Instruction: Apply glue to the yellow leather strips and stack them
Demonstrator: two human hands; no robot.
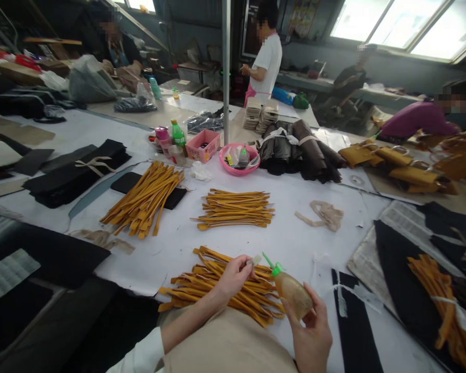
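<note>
My right hand (pixel 314 331) is wrapped round a squeeze bottle (pixel 294 295) with amber contents and a green nozzle, tilted so the nozzle points up and left. Close to that nozzle, my left hand (pixel 235 274) pinches a small pale piece (pixel 256 260) whose kind I cannot make out. Under both hands lies a loose pile of mustard-yellow straps (pixel 202 285), nearest to me. Beyond it a flatter row of the same straps (pixel 235 209) rests on the white table (pixel 171 259). A third heap of straps (pixel 142 199) sits to the left, partly on a black piece.
A pink basket (pixel 238 173), pink box (pixel 202 147) and green-capped bottle (pixel 177 133) stand beside a metal post (pixel 226 72). Black stacked pieces (pixel 77 173) lie left, a black strip (pixel 353 321) right. A beige tie (pixel 324 215) lies loose. Several people work farther back.
</note>
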